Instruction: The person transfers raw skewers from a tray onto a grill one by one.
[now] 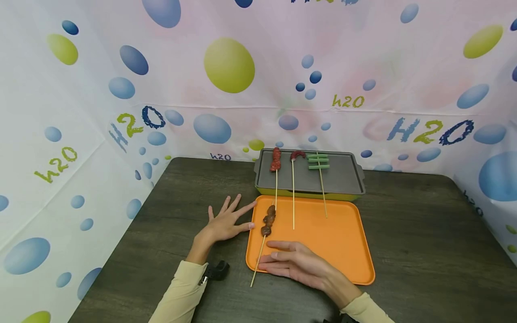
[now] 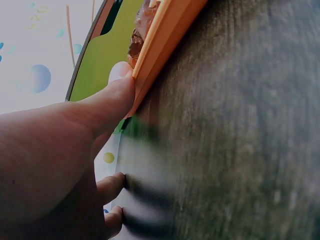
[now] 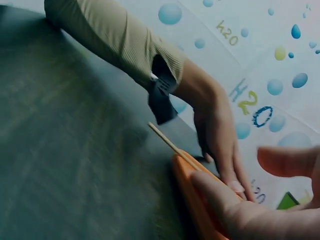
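Observation:
My left hand [image 1: 226, 224] is spread beside the orange tray [image 1: 335, 242], its thumb touching the left rim in the left wrist view. A skewer of brown meat chunks [image 1: 268, 220] lies along the tray's left side, its bare stick reaching past the front edge. My right hand [image 1: 300, 264] is over the tray's front left, fingers loosely extended, fingertips beside that stick [image 3: 165, 136]. Whether they touch it is hard to tell. On the grey grill pan [image 1: 343, 172] lie a red-chunk skewer [image 1: 276, 160], a curved dark-red piece on a stick [image 1: 298, 154] and a green-stick skewer [image 1: 318, 162].
The pan, with its yellow-green side [image 1: 343, 196], stands directly behind the tray. Sticks from the pan's skewers extend over the tray. Everything is on a dark wood table [image 1: 428, 233], and a patterned sheet [image 1: 258, 67] hangs behind it.

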`<state>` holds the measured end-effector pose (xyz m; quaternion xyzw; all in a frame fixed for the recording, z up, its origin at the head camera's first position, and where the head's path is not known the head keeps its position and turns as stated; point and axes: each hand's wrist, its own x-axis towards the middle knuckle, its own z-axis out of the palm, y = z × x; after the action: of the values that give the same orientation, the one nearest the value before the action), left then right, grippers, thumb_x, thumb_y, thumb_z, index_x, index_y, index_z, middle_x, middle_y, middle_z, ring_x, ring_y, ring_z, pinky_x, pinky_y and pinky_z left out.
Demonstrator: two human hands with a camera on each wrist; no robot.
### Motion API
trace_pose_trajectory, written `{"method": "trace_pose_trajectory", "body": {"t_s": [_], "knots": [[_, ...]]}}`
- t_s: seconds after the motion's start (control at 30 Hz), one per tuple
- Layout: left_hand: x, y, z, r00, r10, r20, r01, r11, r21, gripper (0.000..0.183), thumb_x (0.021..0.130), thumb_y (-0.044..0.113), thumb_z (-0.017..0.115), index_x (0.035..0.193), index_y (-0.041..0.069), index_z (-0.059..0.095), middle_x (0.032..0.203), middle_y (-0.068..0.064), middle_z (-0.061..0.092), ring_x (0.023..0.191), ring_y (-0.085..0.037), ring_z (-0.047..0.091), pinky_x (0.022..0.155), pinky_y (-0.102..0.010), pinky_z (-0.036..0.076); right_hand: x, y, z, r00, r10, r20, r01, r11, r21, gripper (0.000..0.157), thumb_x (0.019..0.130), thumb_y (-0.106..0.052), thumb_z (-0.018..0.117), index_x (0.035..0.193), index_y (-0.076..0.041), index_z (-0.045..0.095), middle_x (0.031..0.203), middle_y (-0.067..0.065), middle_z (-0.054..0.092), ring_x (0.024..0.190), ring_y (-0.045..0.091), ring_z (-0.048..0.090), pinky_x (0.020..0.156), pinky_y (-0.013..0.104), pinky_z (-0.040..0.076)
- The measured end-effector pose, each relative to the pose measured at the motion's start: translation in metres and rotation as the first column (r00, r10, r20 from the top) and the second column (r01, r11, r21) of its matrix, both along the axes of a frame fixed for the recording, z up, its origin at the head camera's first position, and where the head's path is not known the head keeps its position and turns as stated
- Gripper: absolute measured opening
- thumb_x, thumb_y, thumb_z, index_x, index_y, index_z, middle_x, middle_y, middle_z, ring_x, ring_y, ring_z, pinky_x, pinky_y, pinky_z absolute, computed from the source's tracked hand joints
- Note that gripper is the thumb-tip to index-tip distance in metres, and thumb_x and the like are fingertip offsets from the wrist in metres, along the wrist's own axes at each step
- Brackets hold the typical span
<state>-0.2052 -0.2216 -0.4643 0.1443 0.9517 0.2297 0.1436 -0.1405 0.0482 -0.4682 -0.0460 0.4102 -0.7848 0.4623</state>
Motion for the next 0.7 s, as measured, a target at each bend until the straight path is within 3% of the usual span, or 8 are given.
{"method": "trace_pose_trajectory", "body": {"t_s": [0.17, 0.3, 0.43, 0.57, 0.7], "knots": [[-0.001, -0.001, -0.002, 1.000, -0.001, 0.000, 0.001, 1.000, 0.002, 0.068, 0.102, 0.054, 0.058, 0.162, 0.036, 0.033, 0.172, -0.013, 0.007, 0.156, -0.043, -0.004, 0.107, -0.082, -0.011, 0.002, -0.007, -0.004, 0.998, -0.054, 0.034, 0.054, 0.998, -0.011, 0.063, 0.107, 0.000, 0.049, 0.158, 0.012, 0.014, 0.141, 0.037, 0.051, 0.134, 0.045, 0.052, 0.111, 0.048, 0.043], [-0.002, -0.001, -0.005, 1.000, 0.002, 0.011, -0.002, 1.000, 0.009, 0.070, 0.101, 0.055, 0.058, 0.163, 0.037, 0.031, 0.172, -0.011, 0.005, 0.156, -0.042, -0.005, 0.107, -0.081, -0.013, 0.004, -0.008, -0.006, 0.998, -0.065, -0.008, 0.065, 0.998, 0.026, 0.062, 0.106, -0.002, 0.052, 0.157, 0.012, 0.019, 0.132, 0.029, 0.062, 0.126, 0.040, 0.061, 0.105, 0.048, 0.049], [-0.004, -0.001, -0.008, 1.000, 0.000, 0.022, 0.000, 1.000, 0.005, 0.071, 0.101, 0.059, 0.055, 0.163, 0.040, 0.027, 0.173, -0.009, 0.002, 0.156, -0.039, -0.008, 0.107, -0.079, -0.015, 0.005, -0.008, -0.006, 0.996, -0.082, -0.041, 0.084, 0.995, 0.058, 0.053, 0.107, -0.005, 0.053, 0.152, 0.011, 0.032, 0.118, 0.019, 0.071, 0.114, 0.033, 0.069, 0.099, 0.047, 0.054], [-0.005, -0.003, -0.010, 1.000, -0.003, 0.012, 0.003, 1.000, 0.011, 0.072, 0.100, 0.062, 0.054, 0.163, 0.040, 0.028, 0.172, -0.010, 0.003, 0.156, -0.040, -0.007, 0.107, -0.080, -0.016, 0.007, -0.007, -0.006, 0.993, -0.102, -0.058, 0.106, 0.992, 0.075, 0.043, 0.107, -0.007, 0.053, 0.145, 0.011, 0.043, 0.105, 0.011, 0.072, 0.102, 0.025, 0.073, 0.093, 0.043, 0.058], [-0.004, -0.003, -0.009, 1.000, -0.004, 0.007, 0.004, 1.000, 0.017, 0.073, 0.099, 0.062, 0.056, 0.163, 0.038, 0.030, 0.172, -0.012, 0.006, 0.156, -0.042, -0.005, 0.106, -0.080, -0.015, 0.009, -0.006, -0.002, 0.991, -0.114, -0.073, 0.120, 0.989, 0.086, 0.040, 0.106, -0.007, 0.055, 0.141, 0.010, 0.044, 0.102, 0.010, 0.071, 0.097, 0.023, 0.073, 0.089, 0.041, 0.059]]}}
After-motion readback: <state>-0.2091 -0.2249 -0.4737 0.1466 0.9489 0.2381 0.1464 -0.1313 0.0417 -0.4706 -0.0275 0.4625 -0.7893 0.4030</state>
